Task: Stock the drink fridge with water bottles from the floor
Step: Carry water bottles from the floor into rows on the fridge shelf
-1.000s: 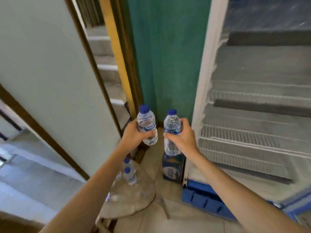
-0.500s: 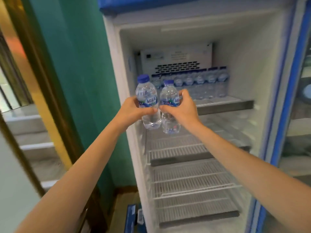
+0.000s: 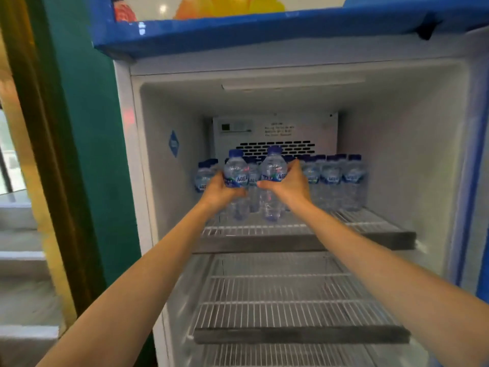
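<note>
The open drink fridge [image 3: 397, 160] fills the view. My left hand [image 3: 219, 190] grips a small blue-capped water bottle [image 3: 235, 168]. A second such bottle [image 3: 272, 168] is held in my right hand [image 3: 289, 185]. Both bottles are upright, side by side, just above the top wire shelf [image 3: 370, 221] near its left-middle. A row of several water bottles [image 3: 341, 181] stands at the back of that shelf, partly hidden behind my hands.
Two lower wire shelves [image 3: 291, 300] are bare. A blue fridge header [image 3: 264, 30] runs overhead. The blue-edged door [image 3: 476, 181] stands at the right. A green wall [image 3: 87, 154] and a wooden frame [image 3: 39, 128] lie to the left, with steps [image 3: 21, 260] beyond.
Both hands lifted the two bottles from floor height up into the fridge and forward over the top shelf. My view rose from the floor to the fridge top.
</note>
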A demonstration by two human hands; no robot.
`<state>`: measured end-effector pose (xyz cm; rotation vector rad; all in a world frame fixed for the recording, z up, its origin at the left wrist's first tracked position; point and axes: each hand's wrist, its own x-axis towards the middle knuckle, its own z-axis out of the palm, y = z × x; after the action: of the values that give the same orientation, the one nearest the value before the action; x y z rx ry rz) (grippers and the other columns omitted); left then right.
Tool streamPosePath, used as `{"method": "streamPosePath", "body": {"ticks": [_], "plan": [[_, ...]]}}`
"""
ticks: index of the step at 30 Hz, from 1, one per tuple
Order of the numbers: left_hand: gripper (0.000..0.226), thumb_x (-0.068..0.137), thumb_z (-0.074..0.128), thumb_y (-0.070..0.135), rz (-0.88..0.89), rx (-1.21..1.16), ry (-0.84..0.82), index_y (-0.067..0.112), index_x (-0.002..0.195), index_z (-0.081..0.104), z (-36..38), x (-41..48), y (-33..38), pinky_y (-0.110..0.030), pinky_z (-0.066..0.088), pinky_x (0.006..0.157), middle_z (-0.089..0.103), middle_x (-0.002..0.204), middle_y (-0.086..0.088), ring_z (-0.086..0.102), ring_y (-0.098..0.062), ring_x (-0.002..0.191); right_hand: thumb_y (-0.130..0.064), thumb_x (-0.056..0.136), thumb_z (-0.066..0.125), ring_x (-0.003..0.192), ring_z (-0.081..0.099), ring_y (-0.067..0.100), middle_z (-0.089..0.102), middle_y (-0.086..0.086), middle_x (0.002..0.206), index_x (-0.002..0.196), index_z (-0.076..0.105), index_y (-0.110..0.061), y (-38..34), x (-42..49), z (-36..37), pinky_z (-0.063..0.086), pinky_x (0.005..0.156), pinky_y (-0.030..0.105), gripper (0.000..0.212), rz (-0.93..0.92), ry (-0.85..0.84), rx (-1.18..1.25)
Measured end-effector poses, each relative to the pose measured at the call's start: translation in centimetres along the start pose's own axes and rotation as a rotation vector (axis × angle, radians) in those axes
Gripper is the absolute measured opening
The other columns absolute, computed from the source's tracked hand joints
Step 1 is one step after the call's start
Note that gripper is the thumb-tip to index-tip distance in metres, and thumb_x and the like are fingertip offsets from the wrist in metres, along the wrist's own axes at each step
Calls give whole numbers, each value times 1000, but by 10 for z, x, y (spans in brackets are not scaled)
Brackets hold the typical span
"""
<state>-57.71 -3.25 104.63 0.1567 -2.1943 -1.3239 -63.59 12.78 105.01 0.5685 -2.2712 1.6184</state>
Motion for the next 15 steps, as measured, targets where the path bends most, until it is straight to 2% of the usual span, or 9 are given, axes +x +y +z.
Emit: {"method": "streamPosePath", "body": {"ticks": [3,6,9,13,15], "plan": [[61,73,77,2,-21,-24,55,6,126,47,12,11,-9,-44,47,99,60,122,-10,58,-26,111,-42,62,87,123,53,31,51,9,140,145,26,-13,8,17,23,48,99,44,107,33,-34,-5],[65,73,78,2,-26,-15,89,5,128,43,19,15,-18,-36,44,99,56,119,-7,53,-21,109,-35,71,83,128,49,32,44,12,146,153,5,-13,15,28,39,45,98,43,116,53,-60,-7],[64,73,74,-7,-39,-46,70,2,129,44,18,21,-31,-37,45,100,56,126,-15,54,-29,119,-30,75,81,126,50,33,45,14,145,151,7,-8,22,33,47,46,94,40,108,66,-76,-13],[63,76,75,-1,-73,-52,31,7,130,45,13,25,-43,-48,45,103,57,125,-11,55,-30,119,-32,75,80,127,49,33,44,14,145,151,3,-7,31,35,56,46,95,40,111,61,-89,-25],[62,77,73,0,-61,-34,15,11,131,45,15,24,-49,-48,43,104,56,127,-8,54,-27,121,-35,74,81,125,51,33,47,13,143,148,15,-8,34,35,59,47,95,43,103,45,-101,-65]]}}
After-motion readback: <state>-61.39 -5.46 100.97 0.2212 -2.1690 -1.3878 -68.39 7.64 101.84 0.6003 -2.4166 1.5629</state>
